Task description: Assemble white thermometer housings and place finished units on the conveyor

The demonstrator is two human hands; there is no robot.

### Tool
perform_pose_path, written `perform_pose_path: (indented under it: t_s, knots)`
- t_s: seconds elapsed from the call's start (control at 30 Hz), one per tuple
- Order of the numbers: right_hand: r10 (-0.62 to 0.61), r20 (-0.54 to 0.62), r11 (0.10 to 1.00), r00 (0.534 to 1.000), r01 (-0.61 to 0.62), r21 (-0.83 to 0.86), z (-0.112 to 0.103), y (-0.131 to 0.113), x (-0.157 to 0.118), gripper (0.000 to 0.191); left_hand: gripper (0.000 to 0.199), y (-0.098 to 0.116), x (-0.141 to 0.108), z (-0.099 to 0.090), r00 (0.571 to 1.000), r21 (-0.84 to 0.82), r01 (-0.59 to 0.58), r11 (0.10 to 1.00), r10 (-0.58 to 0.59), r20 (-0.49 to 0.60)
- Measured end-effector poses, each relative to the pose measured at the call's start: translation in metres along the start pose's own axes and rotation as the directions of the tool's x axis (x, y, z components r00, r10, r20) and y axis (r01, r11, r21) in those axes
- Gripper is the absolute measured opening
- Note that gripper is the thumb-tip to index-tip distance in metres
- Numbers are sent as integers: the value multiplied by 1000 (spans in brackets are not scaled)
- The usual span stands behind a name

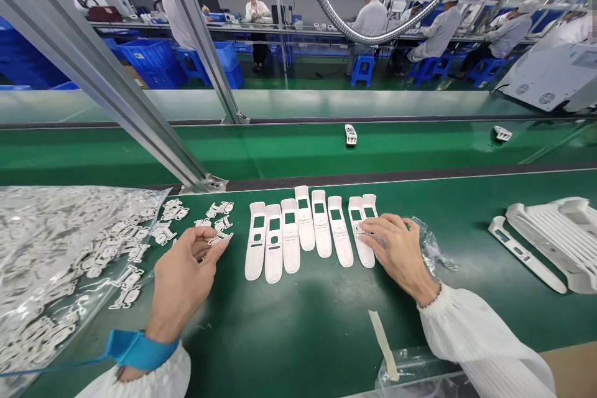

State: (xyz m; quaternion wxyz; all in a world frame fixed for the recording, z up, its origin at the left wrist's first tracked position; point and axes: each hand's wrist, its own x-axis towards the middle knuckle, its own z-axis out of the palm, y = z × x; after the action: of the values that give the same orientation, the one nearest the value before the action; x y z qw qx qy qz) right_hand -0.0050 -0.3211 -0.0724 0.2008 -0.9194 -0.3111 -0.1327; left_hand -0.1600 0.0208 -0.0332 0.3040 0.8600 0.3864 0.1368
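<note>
A row of several long white plastic covers (273, 261) with rectangular windows lies on the green work surface. My left hand (186, 273), with a blue wrist strap, pinches a small white clip-like part (220, 237) left of the row. Other small white parts (163, 233) lie loose beyond it and fill a clear plastic bag (41, 242) at the left. My right hand (396, 252) is over the right end of the row, its fingers closed at the window of a white cover (366, 256); what sits between the fingertips is mostly hidden.
Stacked white covers (550, 239) lie at the right. Crumpled clear plastic (431, 245) is beside my right hand, and a tape strip (383, 345) nearer. A metal post (140, 130) rises at the left. Beyond, a green belt (280, 149) carries two devices. People work farther back.
</note>
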Motion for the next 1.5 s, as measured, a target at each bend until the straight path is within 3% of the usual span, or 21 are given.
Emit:
perform_pose_path:
  t_s: [0.2,0.37,0.47,0.53,0.67,0.8,0.87,0.97,1.13,1.23,1.33,1.4,1.5]
  knots:
    - [-24,-33,995,999,20,-100,7,0,1,29,41,8,-4,-1,990,-205,-28,978,55,131]
    - [-40,-76,996,996,35,-77,13,-1,-4,33,34,13,-5,2,947,-272,-65,960,145,285]
    - [23,-70,999,997,-25,-27,9,-2,-5,40,34,12,-3,2,940,-183,-114,977,165,297]
    - [63,-6,998,998,-63,25,-1,-1,2,41,32,7,-2,1,942,-53,-166,985,174,289]
    - [47,227,985,973,-83,153,-29,11,48,35,38,-4,2,1,924,50,-240,969,213,319]
    - [8,417,978,909,-93,184,-38,31,129,31,43,-13,4,2,949,33,-133,991,118,292]
    - [109,465,975,879,-187,125,-27,45,173,27,43,-16,3,0,957,22,-77,997,68,283]
    - [252,461,951,851,-305,42,4,62,233,23,41,-24,0,-6,943,47,-94,994,74,323]
    - [384,335,912,860,-410,7,72,53,306,58,47,-37,-8,-10,931,133,-76,988,22,365]
    - [438,272,890,857,-457,7,108,25,333,76,43,-32,-11,-11,934,120,24,992,-65,352]
    - [473,236,875,849,-483,-14,131,0,347,72,40,-12,-9,-12,946,121,88,989,-121,301]
    - [468,242,878,850,-477,-24,136,-10,351,57,33,5,-6,-9,940,110,11,994,-47,337]
    - [442,286,891,850,-454,-26,128,-13,349,39,24,27,-3,4,869,49,-187,981,142,473]
